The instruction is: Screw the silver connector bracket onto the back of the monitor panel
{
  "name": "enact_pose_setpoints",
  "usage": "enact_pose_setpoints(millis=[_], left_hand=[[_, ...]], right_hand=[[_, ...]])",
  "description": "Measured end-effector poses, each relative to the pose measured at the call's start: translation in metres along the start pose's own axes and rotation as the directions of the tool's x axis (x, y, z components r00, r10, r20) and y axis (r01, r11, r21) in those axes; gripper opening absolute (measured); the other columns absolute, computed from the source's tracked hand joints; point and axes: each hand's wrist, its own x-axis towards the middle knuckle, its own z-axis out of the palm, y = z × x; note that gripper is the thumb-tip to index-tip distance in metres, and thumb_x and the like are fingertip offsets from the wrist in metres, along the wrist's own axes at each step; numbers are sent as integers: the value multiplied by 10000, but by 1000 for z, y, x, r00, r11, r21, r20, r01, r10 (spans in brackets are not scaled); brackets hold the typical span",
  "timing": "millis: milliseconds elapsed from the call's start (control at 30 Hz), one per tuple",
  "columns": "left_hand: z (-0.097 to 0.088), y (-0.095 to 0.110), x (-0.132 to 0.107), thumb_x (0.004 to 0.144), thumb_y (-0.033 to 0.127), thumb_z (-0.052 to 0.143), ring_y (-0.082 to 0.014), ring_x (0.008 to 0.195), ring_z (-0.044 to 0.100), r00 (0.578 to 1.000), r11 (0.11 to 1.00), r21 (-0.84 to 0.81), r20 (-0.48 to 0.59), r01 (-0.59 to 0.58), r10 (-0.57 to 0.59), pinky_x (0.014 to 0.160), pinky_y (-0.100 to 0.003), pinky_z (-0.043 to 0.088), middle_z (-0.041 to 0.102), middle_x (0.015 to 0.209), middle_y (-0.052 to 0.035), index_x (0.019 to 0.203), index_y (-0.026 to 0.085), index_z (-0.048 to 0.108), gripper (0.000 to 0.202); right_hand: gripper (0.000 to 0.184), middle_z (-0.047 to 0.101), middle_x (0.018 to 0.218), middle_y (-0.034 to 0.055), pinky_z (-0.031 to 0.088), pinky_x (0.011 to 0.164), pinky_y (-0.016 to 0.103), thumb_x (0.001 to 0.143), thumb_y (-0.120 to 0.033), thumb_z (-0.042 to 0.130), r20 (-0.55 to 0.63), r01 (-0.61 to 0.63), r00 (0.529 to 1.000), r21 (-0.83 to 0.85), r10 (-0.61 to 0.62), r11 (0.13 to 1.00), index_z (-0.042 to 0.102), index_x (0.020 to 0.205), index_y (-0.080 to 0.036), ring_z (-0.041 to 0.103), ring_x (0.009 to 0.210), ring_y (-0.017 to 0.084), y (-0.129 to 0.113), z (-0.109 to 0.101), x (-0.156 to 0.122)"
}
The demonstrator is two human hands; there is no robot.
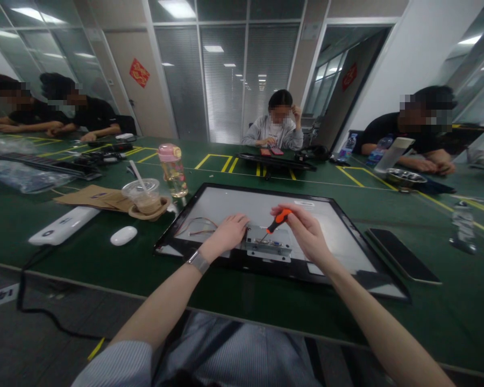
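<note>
On the bench (105, 263), close to its near edge, lies the panel (226, 207), with a bracket (268, 248) on it between the resting left hand (228, 231) and the right hand (306, 234) holding a screwdriver (277, 219); mouse (123, 235), cup (143, 194) and bottle (173, 171) sit left, a phone (401, 255) right.

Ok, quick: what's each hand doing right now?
Left hand: open, resting on the grey back of the black-framed display panel, holding nothing visible.
Right hand: closed on the orange-handled screwdriver.
</note>
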Motion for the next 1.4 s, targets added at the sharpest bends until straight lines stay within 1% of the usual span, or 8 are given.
enact_pose_setpoints(millis=[167, 267, 400, 500, 633, 900, 1133, 1400], left_hand=[[-2, 1, -2, 1028, 177, 363, -267, 1350, 549, 1000, 1000, 1, -12, 1, -1, 1153, -441, 428, 571, 1461, -149, 1351, 147, 558, 378], [-1, 1, -2, 1029, 181, 365, -267, 1350, 549, 1000, 1000, 0, -17, 4, -4, 1150, -438, 433, 573, 1460, -136, 1350, 161, 558, 375], [-1, 0, -1, 1028, 182, 377, -269, 1356, 547, 1000, 1000, 0, -15, 0, 0, 1163, -437, 419, 571, 1462, -139, 1355, 152, 553, 373], [-2, 0, -2, 1026, 182, 381, -270, 1359, 543, 1000, 1000, -6, -11, -5, 5, 1156, -443, 425, 566, 1466, -147, 1353, 149, 553, 371], [-4, 1, -2, 1025, 171, 375, -265, 1358, 542, 1000, 1000, -19, -11, -3, 3, 1155, -455, 427, 564, 1467, -154, 1354, 152, 551, 374], [2, -2, 0, 1028, 178, 376, -270, 1357, 542, 1000, 1000, -16, -9, -3, 3, 1166, -459, 415, 568, 1460, -156, 1365, 130, 546, 381], [0, -1, 0, 1020, 176, 374, -260, 1318, 572, 1000, 1000, -15, -20, -6, 6, 1143, -448, 445, 589, 1434, -140, 1339, 166, 565, 372], [1, 0, -1, 1028, 190, 362, -273, 1368, 533, 1000, 1000, -10, -15, -5, 5, 1165, -447, 415, 572, 1457, -143, 1354, 143, 545, 377]], right_hand=[[182, 724, 1075, 53, 554, 935, 437, 895, -450, 742, -17, 5, 1000, -15, -5, 1000, 809, 988, -309, 680, 1026, 243, -3, 0, -1], [244, 745, 1032, 41, 560, 933, 451, 886, -469, 750, -19, -48, 999, 24, 48, 999, 798, 1079, -329, 697, 994, 240, -3, 0, -1], [307, 782, 1093, 35, 507, 1043, 498, 929, -465, 703, -21, -67, 997, 48, 68, 997, 753, 1209, -347, 699, 1086, 250, 0, 0, -1], [263, 771, 1136, 48, 495, 1065, 499, 948, -456, 678, -27, -41, 999, -13, 41, 999, 778, 1156, -331, 685, 1121, 256, 1, 1, -2], [251, 738, 1156, 58, 555, 971, 448, 887, -454, 751, -36, -27, 999, -24, 26, 999, 806, 1089, -314, 697, 1054, 247, 2, 1, -4], [311, 779, 1128, 37, 495, 1069, 489, 956, -428, 665, -62, -50, 997, -1, 50, 999, 740, 1244, -338, 702, 1107, 238, 4, 2, -3], [243, 739, 1095, 36, 536, 1005, 467, 854, -428, 780, -158, -19, 987, -49, 11, 999, 796, 1073, -323, 687, 1070, 246, 7, 2, -2], [291, 781, 1103, 53, 538, 1017, 502, 909, -406, 724, -184, -53, 982, -70, 40, 996, 756, 1180, -306, 714, 1077, 256, 0, 4, -3]])
